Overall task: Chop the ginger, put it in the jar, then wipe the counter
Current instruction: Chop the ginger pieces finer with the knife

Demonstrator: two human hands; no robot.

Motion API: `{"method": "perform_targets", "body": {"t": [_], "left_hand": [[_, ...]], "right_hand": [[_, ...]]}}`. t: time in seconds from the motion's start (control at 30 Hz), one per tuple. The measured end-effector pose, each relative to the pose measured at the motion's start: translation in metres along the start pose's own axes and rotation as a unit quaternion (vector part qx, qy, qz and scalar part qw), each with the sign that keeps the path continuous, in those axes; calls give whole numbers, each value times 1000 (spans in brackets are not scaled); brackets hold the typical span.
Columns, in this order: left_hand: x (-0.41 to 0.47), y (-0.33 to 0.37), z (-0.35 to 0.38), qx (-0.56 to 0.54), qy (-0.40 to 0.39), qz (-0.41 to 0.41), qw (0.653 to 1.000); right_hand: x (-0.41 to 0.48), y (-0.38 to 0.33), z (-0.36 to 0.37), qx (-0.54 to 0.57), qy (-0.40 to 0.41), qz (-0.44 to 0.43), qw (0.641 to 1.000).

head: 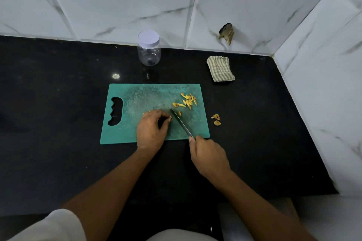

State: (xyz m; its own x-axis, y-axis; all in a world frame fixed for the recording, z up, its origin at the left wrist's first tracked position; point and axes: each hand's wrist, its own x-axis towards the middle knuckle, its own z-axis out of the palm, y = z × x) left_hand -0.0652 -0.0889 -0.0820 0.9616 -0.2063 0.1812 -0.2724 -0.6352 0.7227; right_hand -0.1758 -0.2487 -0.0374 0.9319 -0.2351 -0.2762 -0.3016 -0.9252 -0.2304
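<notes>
Surface: black stone counter (58, 103), backed and flanked on the right by white marble-look wall tiles (117, 6).

- Cutting board (137, 96): green plastic, handle slot at its left end, lying flat at the centre of the counter.
- Chopped ginger (188, 100): yellow slivers heaped at the far right of the board.
- Ginger scraps (216, 119): a few bits on the counter just beside the board's right edge.
- Jar (149, 53): clear, pale lid on, upright at the far edge near the wall, apart from the board.
- Cloth (220, 68): striped, folded, far right of the board.
- Left hand (150, 129): fingers curled, pinning a ginger piece (170, 118) to the board.
- Right hand (208, 154): wrapped around the handle of the knife (181, 123), whose blade is angled beside the left fingertips.
- Wall cavity (227, 33): dark hole in a tile, above the cloth.
</notes>
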Motion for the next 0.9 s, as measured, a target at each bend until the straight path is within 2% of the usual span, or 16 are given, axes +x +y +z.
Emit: {"method": "perform_targets", "body": {"t": [0.2,0.33,0.53,0.73,0.9], "left_hand": [[1,2,-1,31,-4,25,999],[4,8,-5,33,-8,4,999],[7,16,-6,89,-21,1,996],[8,18,-6,96,-22,14,995],[8,2,-12,64,-68,31,995]], "right_hand": [[3,1,-1,96,-18,42,994],[2,6,-4,149,-15,58,987],[1,5,-6,171,-26,52,984],[-1,3,-6,184,-38,44,981],[-1,4,-7,186,-36,47,981]]}}
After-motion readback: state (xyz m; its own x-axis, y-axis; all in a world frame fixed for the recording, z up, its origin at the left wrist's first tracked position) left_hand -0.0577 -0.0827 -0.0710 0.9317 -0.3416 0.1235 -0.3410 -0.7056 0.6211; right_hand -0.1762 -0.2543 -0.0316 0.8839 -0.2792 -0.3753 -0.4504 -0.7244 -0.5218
